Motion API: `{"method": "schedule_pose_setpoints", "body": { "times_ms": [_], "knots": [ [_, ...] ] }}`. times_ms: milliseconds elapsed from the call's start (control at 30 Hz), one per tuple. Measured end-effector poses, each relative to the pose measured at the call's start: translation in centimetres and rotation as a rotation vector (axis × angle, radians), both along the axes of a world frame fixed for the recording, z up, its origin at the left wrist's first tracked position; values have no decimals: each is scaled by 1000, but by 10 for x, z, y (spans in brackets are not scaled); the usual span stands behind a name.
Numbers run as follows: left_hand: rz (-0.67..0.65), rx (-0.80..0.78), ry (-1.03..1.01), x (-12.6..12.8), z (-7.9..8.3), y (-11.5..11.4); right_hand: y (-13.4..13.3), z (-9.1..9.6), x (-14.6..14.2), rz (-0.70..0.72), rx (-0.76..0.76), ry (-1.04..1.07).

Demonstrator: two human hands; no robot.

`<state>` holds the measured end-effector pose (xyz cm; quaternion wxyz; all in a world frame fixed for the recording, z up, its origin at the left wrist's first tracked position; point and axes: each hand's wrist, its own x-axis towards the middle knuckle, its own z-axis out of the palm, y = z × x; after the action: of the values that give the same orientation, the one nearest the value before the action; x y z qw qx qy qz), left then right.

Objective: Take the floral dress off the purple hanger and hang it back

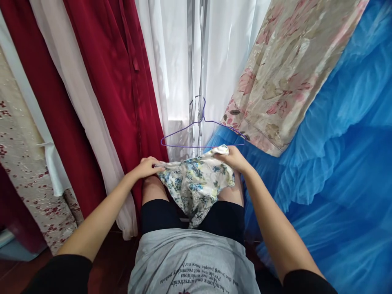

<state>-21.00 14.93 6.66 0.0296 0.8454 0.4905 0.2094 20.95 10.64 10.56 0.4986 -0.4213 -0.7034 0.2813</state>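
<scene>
A small floral garment (196,183) in white, blue and yellow hangs between my two hands over my knees. My left hand (148,166) is closed on its left edge. My right hand (233,157) is closed on its right edge, with the cloth bunched under the fingers. A thin purple wire hanger (202,132) hangs just above and behind the garment, its hook pointing up. The hanger touches neither hand as far as I can see.
Dark red dresses (116,81) and white sheer fabric (171,61) hang at left and centre. A beige floral dress (284,69) and a big blue tulle skirt (346,163) fill the right. A sequinned pale dress (18,163) hangs at far left.
</scene>
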Motion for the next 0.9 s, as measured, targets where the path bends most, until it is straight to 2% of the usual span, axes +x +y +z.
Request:
{"method": "schedule_pose_setpoints", "body": {
  "times_ms": [67, 133, 233, 333, 400, 467, 533, 633, 700, 767, 833, 900],
  "knots": [
    [59, 135, -35, -8, 28, 10, 25, -7, -5, -108, 87, -35],
    [61, 239, -80, -4, 55, 14, 39, -15, -9, -238, 130, -99],
    [-96, 336, -169, 18, 89, 11, 40, -24, -16, -351, 181, -185],
    [-241, 357, -222, 51, 109, 3, 23, -27, -26, -280, 223, -215],
    [-228, 381, -231, 72, 116, 1, 9, -27, -29, -194, 233, -214],
    [-147, 452, -262, 87, 118, 0, -3, -23, -23, -164, 272, -185],
    [-66, 525, -310, 95, 118, 0, -9, -18, -7, -241, 369, -108],
    [-65, 563, -305, 99, 117, -5, -5, -5, 28, -471, 498, -15],
    [-71, 578, -265, 98, 118, -9, 1, 5, 51, -508, 440, -71],
    [20, 595, -238, 95, 119, -11, 0, 18, 68, -454, 301, -144],
    [188, 577, -229, 89, 120, -9, -8, 33, 77, -351, 161, -144],
    [319, 523, -246, 84, 121, -3, -20, 49, 76, -176, 35, -63]
  ]
}}
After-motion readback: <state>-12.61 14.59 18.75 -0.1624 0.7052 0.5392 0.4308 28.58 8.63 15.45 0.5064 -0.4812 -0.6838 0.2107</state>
